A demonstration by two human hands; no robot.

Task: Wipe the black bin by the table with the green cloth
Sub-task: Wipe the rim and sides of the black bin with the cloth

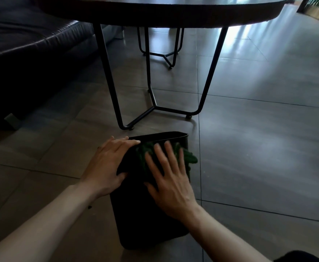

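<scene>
The black bin (pixel 141 216) stands on the tiled floor just in front of the table's legs, tilted toward me. My left hand (pixel 109 165) grips its upper left edge, fingers over the rim and thumb on the near wall. My right hand (pixel 170 178) lies flat, fingers spread, pressing the green cloth (pixel 188 157) against the bin's near wall close to the rim. The cloth shows above and to the right of my fingers. My right hand is slightly blurred.
A round dark table (pixel 173 14) on black metal legs (pixel 154 104) stands right behind the bin. A dark leather sofa (pixel 31 38) fills the left. A second metal frame (pixel 162 53) stands farther back. Open tiled floor (pixel 268 129) spreads to the right.
</scene>
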